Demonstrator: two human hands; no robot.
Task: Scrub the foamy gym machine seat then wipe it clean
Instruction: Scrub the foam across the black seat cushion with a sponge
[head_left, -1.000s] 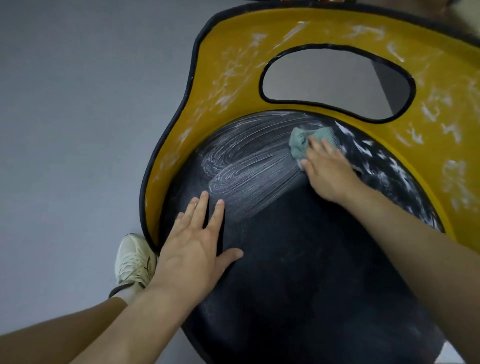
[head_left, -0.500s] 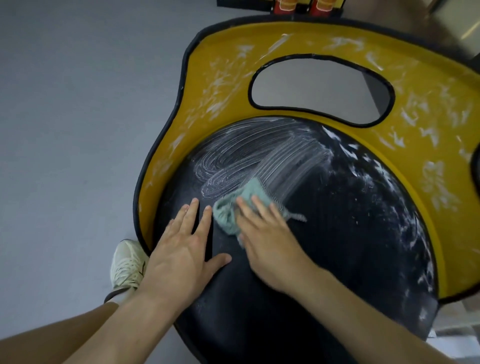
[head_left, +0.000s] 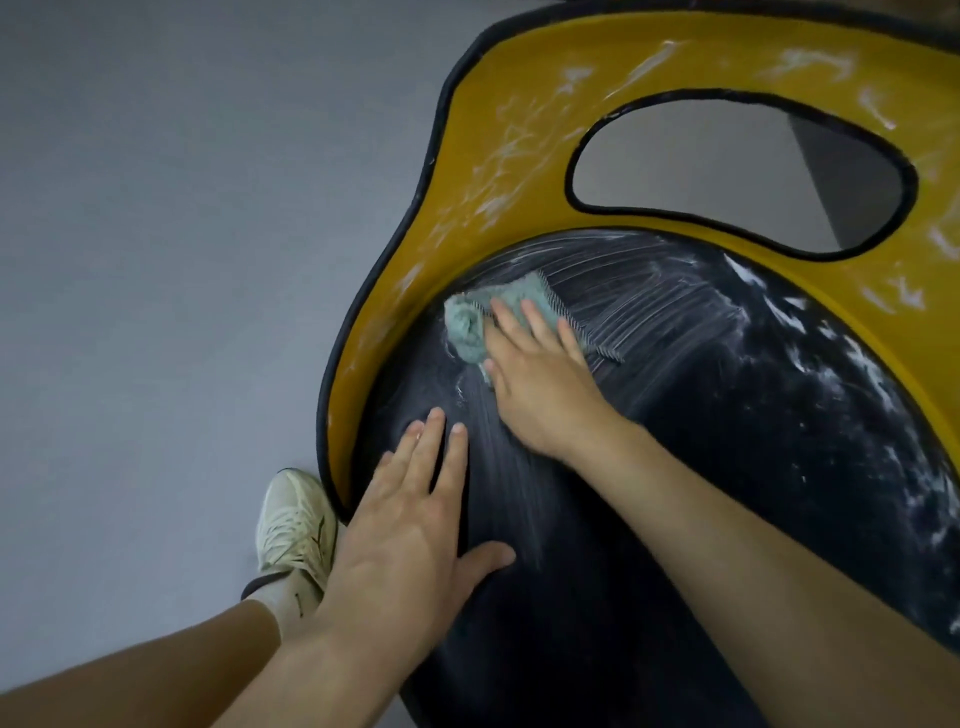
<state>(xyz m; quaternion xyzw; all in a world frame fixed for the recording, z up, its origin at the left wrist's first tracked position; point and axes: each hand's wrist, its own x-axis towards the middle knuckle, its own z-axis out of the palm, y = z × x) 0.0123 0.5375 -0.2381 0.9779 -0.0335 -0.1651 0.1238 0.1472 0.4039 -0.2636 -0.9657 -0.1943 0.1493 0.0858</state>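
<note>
Counted are two hands — left hand (head_left: 405, 525), right hand (head_left: 540, 384) — one green cloth (head_left: 467, 325), one black seat (head_left: 727, 467), one white shoe (head_left: 293, 530).

We see soft, even indoor light, rather dim, with no hard shadows. The black seat (head_left: 727, 467) gives only a dull sheen, no glare. The cloth (head_left: 467, 322) and the shoe (head_left: 296, 525) are slightly smeared by motion. The wide lens bends the yellow rim (head_left: 395, 312) and stretches the forearms (head_left: 753, 571) at the lower edge — the floor (head_left: 156, 260) darkens toward the upper left corner.
</note>
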